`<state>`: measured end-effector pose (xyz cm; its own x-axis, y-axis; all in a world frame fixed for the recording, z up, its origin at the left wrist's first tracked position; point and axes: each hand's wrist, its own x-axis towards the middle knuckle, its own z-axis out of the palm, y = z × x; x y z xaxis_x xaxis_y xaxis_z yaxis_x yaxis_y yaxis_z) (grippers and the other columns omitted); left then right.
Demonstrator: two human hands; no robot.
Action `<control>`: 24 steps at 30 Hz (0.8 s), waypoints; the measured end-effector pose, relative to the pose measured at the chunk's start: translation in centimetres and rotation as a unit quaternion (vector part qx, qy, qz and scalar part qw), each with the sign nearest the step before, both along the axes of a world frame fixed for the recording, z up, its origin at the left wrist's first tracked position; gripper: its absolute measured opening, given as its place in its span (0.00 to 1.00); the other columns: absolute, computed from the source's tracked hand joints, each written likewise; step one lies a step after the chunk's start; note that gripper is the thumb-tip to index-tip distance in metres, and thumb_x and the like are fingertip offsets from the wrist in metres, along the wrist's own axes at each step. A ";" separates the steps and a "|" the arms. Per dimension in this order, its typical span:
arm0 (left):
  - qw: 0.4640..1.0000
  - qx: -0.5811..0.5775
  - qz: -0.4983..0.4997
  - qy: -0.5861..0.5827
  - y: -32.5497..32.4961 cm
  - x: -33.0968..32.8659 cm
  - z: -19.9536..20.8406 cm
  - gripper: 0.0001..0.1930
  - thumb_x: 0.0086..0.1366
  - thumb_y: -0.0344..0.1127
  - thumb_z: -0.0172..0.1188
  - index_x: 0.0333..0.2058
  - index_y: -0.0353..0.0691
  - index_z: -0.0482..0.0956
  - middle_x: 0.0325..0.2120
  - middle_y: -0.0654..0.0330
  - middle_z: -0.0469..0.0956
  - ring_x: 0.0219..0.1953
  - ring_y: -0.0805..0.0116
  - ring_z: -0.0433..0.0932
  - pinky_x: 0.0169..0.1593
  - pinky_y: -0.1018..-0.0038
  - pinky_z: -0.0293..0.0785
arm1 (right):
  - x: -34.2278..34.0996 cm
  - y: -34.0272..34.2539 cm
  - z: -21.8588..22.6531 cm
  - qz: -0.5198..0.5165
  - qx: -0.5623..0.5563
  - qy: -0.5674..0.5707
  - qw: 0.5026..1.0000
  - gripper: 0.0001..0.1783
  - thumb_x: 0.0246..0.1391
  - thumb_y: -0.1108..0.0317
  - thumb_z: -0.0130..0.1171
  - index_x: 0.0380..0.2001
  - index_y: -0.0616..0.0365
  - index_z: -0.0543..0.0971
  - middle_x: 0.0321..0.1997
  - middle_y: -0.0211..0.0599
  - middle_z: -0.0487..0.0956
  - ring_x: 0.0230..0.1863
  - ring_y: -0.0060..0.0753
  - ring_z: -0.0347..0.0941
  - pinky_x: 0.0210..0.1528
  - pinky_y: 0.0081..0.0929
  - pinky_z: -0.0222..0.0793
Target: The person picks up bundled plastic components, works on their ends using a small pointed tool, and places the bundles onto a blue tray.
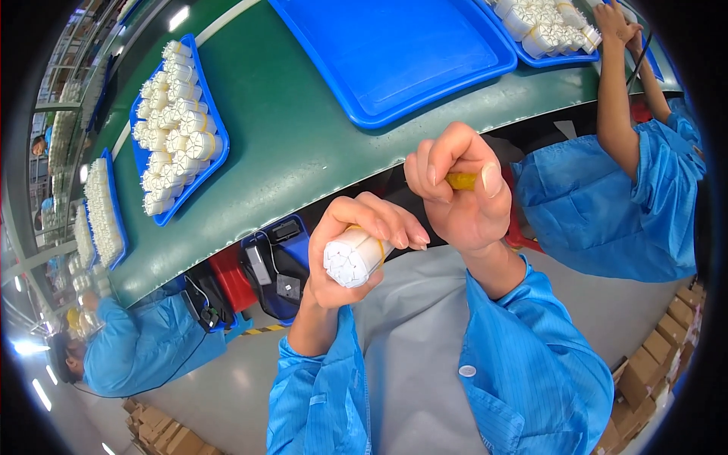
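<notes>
My left hand (356, 243) is closed around a bundle of white plastic pieces (350, 259), its flat end facing me, with a yellow band partly wrapped near my fingers. My right hand (459, 189) is just to its right and slightly higher, fingers pinched on a yellow band or tape (461, 180) that stretches toward the bundle. Both hands are held in the air in front of the green conveyor belt (296, 144). Both my forearms are in blue sleeves.
An empty blue tray (394, 53) lies on the belt ahead. A blue tray of white bundles (176, 125) sits to the left, another (546, 26) at the upper right. A person's arm (618, 98) reaches there. Another person (144, 341) sits lower left. Cardboard boxes (652, 364) stand lower right.
</notes>
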<state>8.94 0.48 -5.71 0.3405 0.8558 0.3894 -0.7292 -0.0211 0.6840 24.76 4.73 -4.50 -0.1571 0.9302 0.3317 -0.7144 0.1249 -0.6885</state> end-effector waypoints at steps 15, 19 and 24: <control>0.996 0.027 0.040 -0.074 0.4 1.0 -0.6 0.23 0.52 0.20 0.61 0.43 0.47 0.62 0.47 0.49 0.71 0.55 0.40 0.71 0.56 0.48 0.72 | 0.0 0.1 0.0 0.008 -0.014 0.006 1.000 0.26 0.60 0.44 0.53 0.29 0.61 0.70 0.16 0.19 0.56 0.20 0.13 0.46 0.24 0.20 0.41; 0.998 0.036 0.030 -0.039 0.6 1.0 -0.4 0.25 0.50 0.20 0.64 0.44 0.50 0.66 0.51 0.58 0.72 0.57 0.45 0.71 0.58 0.52 0.72 | 0.2 0.0 0.1 0.003 -0.014 -0.001 1.000 0.26 0.60 0.44 0.53 0.29 0.61 0.70 0.16 0.19 0.56 0.20 0.13 0.45 0.24 0.20 0.41; 0.979 0.147 0.120 0.072 0.9 0.8 -0.2 0.23 0.53 0.18 0.62 0.42 0.46 0.63 0.46 0.48 0.73 0.53 0.39 0.74 0.53 0.53 0.75 | 0.1 0.2 -0.2 -0.006 -0.003 0.004 1.000 0.26 0.61 0.44 0.52 0.29 0.61 0.70 0.16 0.19 0.56 0.19 0.13 0.45 0.23 0.21 0.41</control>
